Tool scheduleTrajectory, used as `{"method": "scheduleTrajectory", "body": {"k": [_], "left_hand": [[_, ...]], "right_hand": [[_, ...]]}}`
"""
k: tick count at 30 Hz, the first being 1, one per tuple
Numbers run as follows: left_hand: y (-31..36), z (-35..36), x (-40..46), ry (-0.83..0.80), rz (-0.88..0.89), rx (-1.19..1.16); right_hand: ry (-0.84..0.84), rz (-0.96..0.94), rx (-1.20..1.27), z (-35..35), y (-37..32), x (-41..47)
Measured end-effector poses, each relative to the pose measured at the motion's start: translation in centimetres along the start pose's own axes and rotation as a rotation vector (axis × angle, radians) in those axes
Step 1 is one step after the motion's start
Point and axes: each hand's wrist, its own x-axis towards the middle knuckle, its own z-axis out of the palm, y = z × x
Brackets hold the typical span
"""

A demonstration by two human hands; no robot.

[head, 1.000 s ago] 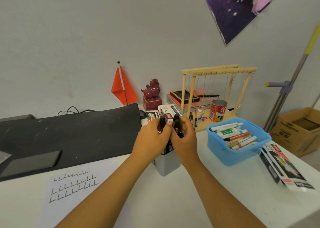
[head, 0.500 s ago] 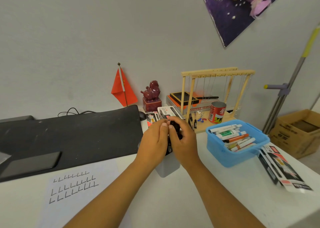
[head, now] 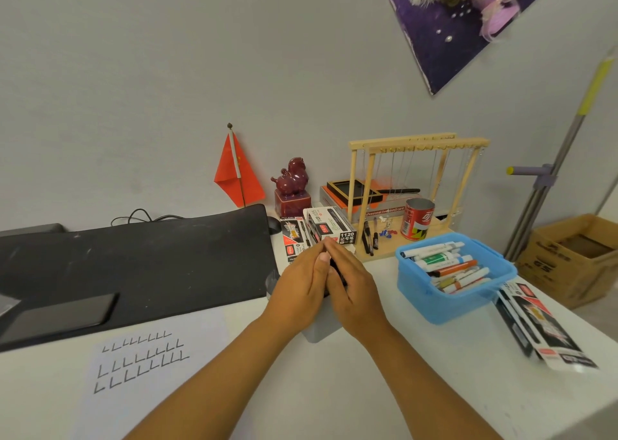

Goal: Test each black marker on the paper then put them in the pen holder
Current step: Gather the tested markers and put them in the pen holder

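Observation:
A grey pen holder [head: 320, 328] stands mid-table, mostly hidden under my hands. My left hand [head: 298, 291] and my right hand [head: 356, 294] are pressed together over its top, fingers extended and touching at the tips. Between the palms only a sliver of the black markers [head: 337, 273] shows; both hands clasp this bundle, which stands in the holder. The white paper [head: 143, 361] lies at the front left, apart from my hands, with three rows of black L-shaped test strokes.
A blue basket [head: 419, 294] of coloured markers sits right of the holder. Marker packaging [head: 543, 331] lies near the table's right edge. Behind my hands is a marker box [head: 331, 228], a wooden rack [head: 418, 145] and a red can [head: 416, 220]. A black mat [head: 140, 262] covers the left.
My hands have closed together and flattened around the markers, and the marker tops that stood out above my fingers are now almost hidden between the palms.

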Motion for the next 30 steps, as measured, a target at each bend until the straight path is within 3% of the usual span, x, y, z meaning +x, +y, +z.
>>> {"method": "scheduleTrajectory", "body": {"k": [6, 11, 18, 24, 30], "left_hand": [[-0.4, -1.9, 1.2, -0.168, -0.001, -0.002], [-1.2, -1.7, -0.9, -0.067, -0.062, -0.101], [-2.4, -1.0, -3.3, -0.011, -0.09, -0.019], [-2.1, -2.1, -3.2, -0.067, -0.094, -0.039], [-1.7, -6.0, -6.9, -0.039, -0.121, 0.127]], "right_hand": [[-0.025, 0.055, 0.1, -0.3, -0.3, -0.4], [-0.044, 0.161, 0.278, -0.2, 0.1, -1.4], [-0.028, 0.284, 0.347, 1.7, 0.7, -2.8], [0.045, 0.337, 0.156, 2.9, 0.7, -3.1], [0.09, 0.406, 0.116, 2.3, -0.5, -3.8]]}}
